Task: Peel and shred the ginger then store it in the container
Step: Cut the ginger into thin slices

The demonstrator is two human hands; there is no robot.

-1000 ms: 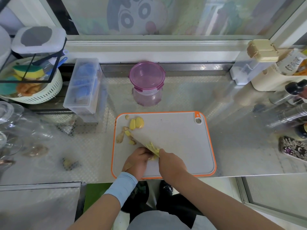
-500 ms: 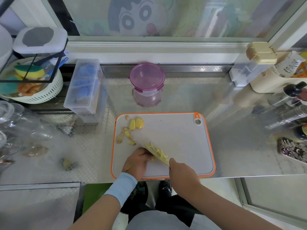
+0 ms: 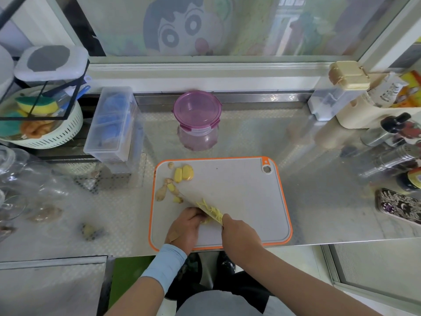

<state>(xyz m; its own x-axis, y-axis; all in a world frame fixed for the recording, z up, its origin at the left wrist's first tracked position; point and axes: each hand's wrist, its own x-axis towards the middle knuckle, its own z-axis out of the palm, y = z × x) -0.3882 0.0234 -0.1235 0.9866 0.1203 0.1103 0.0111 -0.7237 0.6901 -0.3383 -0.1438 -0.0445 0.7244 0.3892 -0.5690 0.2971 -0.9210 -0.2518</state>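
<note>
At the cutting board's (image 3: 239,190) near edge, your left hand (image 3: 184,226) pins the ginger (image 3: 206,221) with curled fingers (image 3: 196,212), right against the knife (image 3: 192,202) your right hand (image 3: 239,233) grips; a slip could nick them or scatter the shreds (image 3: 210,209) on the blade; the knife has slid toward the board's left edge since half a second ago.

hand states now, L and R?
Left hand: fingers curled on the ginger piece.
Right hand: grips the knife.
</note>
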